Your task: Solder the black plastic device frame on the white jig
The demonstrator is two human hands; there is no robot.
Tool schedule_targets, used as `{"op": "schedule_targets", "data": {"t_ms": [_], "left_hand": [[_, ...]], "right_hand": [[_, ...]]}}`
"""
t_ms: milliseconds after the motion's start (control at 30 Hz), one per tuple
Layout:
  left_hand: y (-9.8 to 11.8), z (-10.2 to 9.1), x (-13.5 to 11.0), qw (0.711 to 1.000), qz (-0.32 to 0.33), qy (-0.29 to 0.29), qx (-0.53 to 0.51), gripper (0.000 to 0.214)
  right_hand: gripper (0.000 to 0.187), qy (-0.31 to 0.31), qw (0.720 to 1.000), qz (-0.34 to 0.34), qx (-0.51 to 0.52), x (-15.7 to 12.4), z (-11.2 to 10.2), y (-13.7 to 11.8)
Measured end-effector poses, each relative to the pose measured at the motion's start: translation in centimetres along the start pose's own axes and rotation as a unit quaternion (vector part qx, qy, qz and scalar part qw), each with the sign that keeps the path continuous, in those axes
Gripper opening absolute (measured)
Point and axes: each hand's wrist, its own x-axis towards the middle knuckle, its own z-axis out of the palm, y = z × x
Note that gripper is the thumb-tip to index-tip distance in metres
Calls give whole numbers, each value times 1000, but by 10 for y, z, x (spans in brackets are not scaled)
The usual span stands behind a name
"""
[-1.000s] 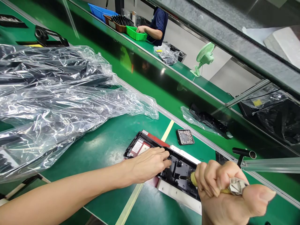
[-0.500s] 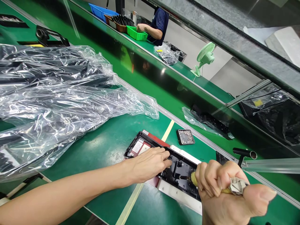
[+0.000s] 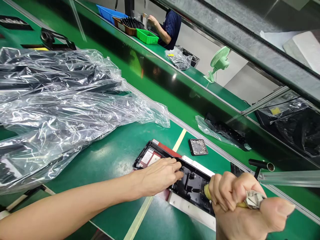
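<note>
- Plainly, the left hand [image 3: 160, 175] lies flat on the near end of the black housing [image 3: 190, 181], fingers spread over its rim with nothing enclosed in them; the press looks meant to keep the part from sliding while a tool works on it.
- Meanwhile the right hand [image 3: 240, 206] is clenched in a full fist round the yellow-handled screwdriver [image 3: 207, 192], with a scrap of crumpled paper or tape [image 3: 253, 199] caught at the butt end (likely padding, though I cannot tell).
- The screwdriver's long axis runs from the fist up-left, its tip pointing down into the open interior of the housing; the tip itself is hidden among the ribs.
- The housing lies open side up on a white and red fixture [image 3: 186, 206] on the green worktop [image 3: 112, 156], long axis running from upper left to lower right.
- A small black tray of screws [image 3: 198, 146] sits just beyond it, within easy reach, and crumpled plastic bags [image 3: 62, 100] lie well to the left.
</note>
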Motion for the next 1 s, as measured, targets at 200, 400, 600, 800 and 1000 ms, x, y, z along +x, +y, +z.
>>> {"op": "schedule_targets", "data": {"t_ms": [200,400,600,800,1000], "left_hand": [[0,-2,0,1000,2,-4,-4,16],[1,-1,1,1000,-1,-1,0,16],[1,-2,0,1000,-1,-4,2,16],[1,-3,0,1000,-3,-6,1,16],[1,-3,-1,1000,0,-6,-3,19]], "right_hand": [[66,-2,1000,1,7,-1,-2,0],[66,7,1000,-1,-6,0,2,-1],[72,-8,1000,-3,-19,1,1,-2],[72,-11,1000,-8,-19,1,1,-1],[69,-15,1000,7,-18,1,-1,-2]]}}
